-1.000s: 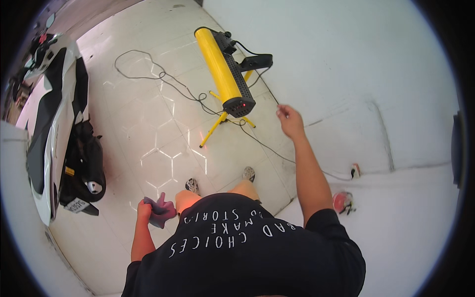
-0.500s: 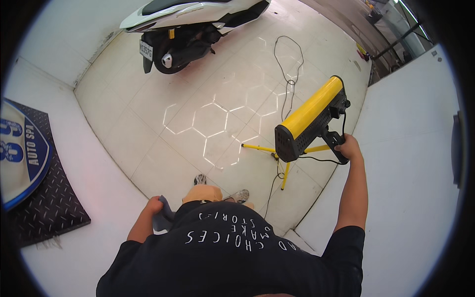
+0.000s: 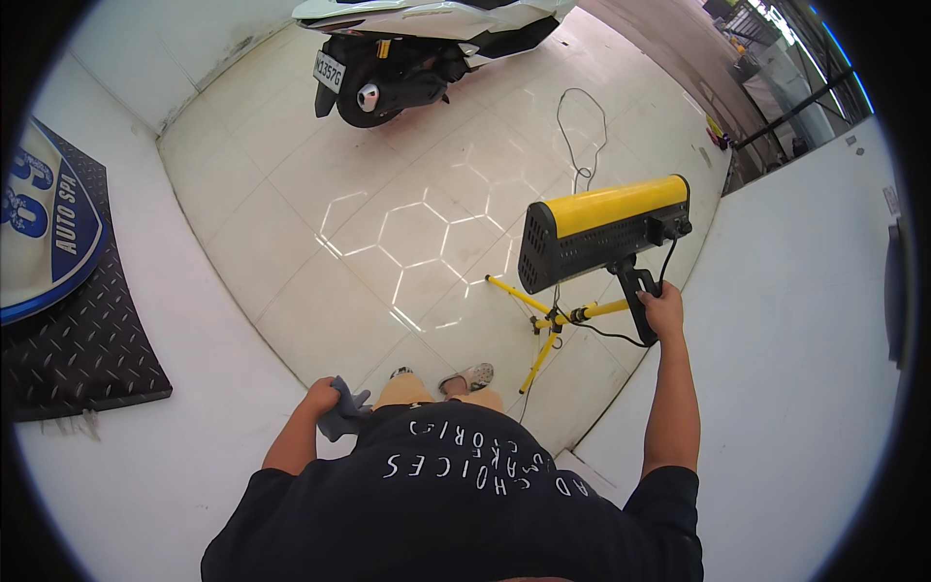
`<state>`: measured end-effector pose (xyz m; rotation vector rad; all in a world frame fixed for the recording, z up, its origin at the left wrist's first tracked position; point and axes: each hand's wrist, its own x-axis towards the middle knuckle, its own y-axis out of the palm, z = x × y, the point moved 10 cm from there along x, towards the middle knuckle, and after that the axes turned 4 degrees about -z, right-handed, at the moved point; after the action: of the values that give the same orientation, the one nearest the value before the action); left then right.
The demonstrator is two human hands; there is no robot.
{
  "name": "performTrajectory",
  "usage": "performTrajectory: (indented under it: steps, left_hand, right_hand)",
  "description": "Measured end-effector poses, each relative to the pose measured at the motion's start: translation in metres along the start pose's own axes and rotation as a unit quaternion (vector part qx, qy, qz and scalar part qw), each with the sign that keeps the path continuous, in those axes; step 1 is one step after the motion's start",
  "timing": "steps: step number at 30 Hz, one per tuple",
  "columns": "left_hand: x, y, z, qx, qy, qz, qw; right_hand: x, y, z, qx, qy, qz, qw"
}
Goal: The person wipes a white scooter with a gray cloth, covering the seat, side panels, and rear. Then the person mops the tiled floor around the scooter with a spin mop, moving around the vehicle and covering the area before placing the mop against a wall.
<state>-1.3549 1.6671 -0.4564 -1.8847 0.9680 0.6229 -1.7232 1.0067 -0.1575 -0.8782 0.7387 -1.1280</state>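
My right hand (image 3: 664, 310) is closed round the black handle (image 3: 637, 299) at the back of a yellow and black lamp (image 3: 611, 223). The lamp has a long half-round head with slotted black ends, and its front is turned away from view. Under it stands a yellow tripod (image 3: 537, 364) with its legs spread on the tiles. By my left hip, a crumpled grey cloth (image 3: 339, 415) hangs from my closed left hand (image 3: 319, 397).
A white and black scooter (image 3: 407, 73) stands at the far end of the tiled floor (image 3: 291, 209). A dark cable (image 3: 603, 131) lies looped beyond the lamp. White walls rise at both sides; a round blue and white sign (image 3: 60, 218) on black tread plate is at left.
The lamp head has swung round to lie more crosswise, and its handle with my right hand has come nearer. The tripod has shifted slightly. My left hand still carries the cloth.
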Motion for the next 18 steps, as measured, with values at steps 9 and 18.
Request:
performTrajectory:
  steps: [9,18]
  left_hand:
    - [0.008,-0.099,0.03,-0.019,0.046,-0.055,0.997]
    - [-0.026,-0.058,0.166,-0.045,-0.035,-0.036,0.998]
  right_hand:
    - [-0.086,0.064,0.129,-0.057,0.008,0.028,0.998]
    - [-0.173,0.113,0.182,-0.006,0.022,0.05,0.999]
